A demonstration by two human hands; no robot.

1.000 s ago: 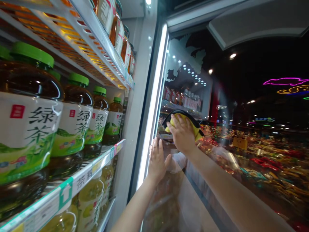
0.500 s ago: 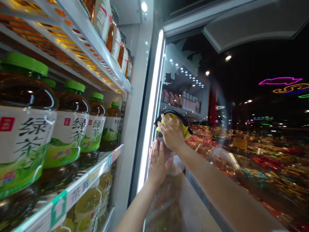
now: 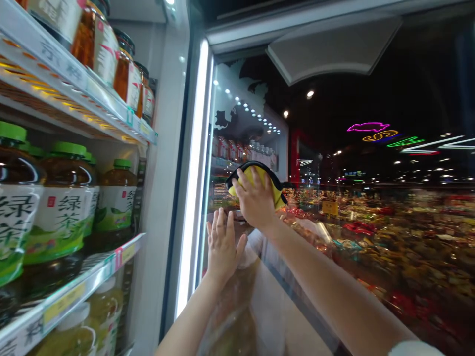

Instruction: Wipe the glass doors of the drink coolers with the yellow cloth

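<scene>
My right hand (image 3: 256,198) presses a yellow cloth with black edging (image 3: 275,192) flat against the glass door (image 3: 315,163). Its fingers lie spread over the cloth. Lower and to the left, my left hand (image 3: 223,244) rests with fingers apart on the same glass, beside the bright light strip (image 3: 193,188), and holds nothing. The two hands are close together but do not touch. A faint reflection of a person shows in the glass below them.
At left, a cooler shelf (image 3: 74,291) holds green-capped tea bottles (image 3: 61,202). Amber bottles (image 3: 128,74) stand on the shelf above. The door frame (image 3: 304,20) crosses the top. Beyond the glass are colourful goods (image 3: 371,242) and neon signs.
The view has turned to the right, so shelves and door sit further left. Against the glass, the cloth and my right hand have shifted a little right, away from the light strip.
</scene>
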